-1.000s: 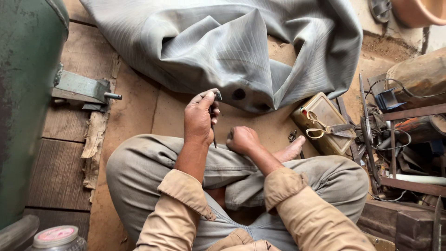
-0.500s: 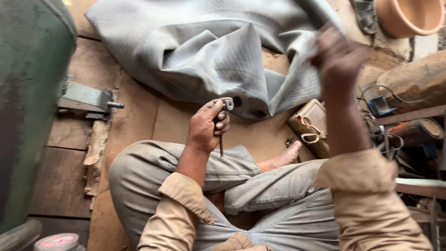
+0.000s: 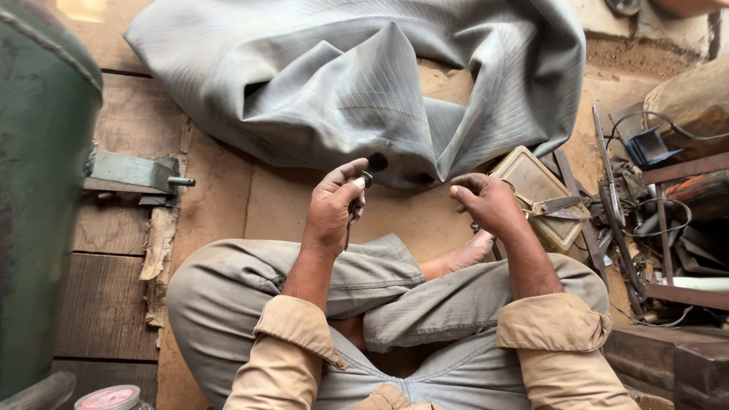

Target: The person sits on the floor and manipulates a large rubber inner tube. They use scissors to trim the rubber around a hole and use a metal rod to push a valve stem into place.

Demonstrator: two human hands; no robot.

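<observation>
Grey rubber inner tube (image 3: 364, 83) lies slack and unworked ahead; left hand (image 3: 332, 209) pinches a small valve tool (image 3: 366, 180), right hand (image 3: 490, 203) loosely curled, empty

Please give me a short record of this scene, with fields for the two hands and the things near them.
Left hand: pinches a small dark metal tool between thumb and fingers.
Right hand: loosely curled; contents not visible.
In front: grey rubber inner tube, crumpled on the wooden floor.
Right side: tan metal box, scissors.
Left side: green drum.
</observation>
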